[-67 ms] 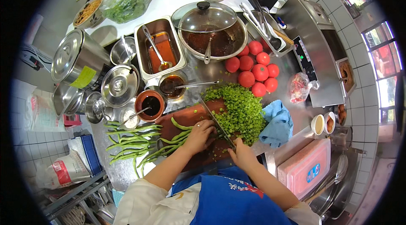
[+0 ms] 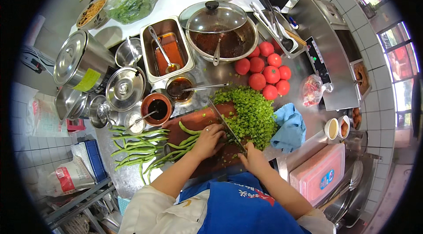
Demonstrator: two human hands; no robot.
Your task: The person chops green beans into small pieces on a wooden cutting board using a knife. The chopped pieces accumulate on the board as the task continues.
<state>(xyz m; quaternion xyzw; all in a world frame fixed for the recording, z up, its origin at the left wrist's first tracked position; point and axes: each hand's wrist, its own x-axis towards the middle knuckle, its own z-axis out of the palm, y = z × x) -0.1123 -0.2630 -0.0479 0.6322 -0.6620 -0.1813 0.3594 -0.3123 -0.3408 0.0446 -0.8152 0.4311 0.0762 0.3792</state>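
At frame centre, your left grip (image 2: 209,140) holds green beans (image 2: 181,147) left of and crosswise to the knife (image 2: 229,127) your right grip (image 2: 254,158) clasps.

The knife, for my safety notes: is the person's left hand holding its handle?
No, the right hand grips the knife by its handle, while the left hand holds some green beans.

R hand (image 2: 254,159) w/ knife (image 2: 228,126)

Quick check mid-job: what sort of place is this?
Probably a restaurant or canteen kitchen: a large lidded steel pot, clustered red tomatoes, and a knife beside a heap of chopped greens on a cutting board.
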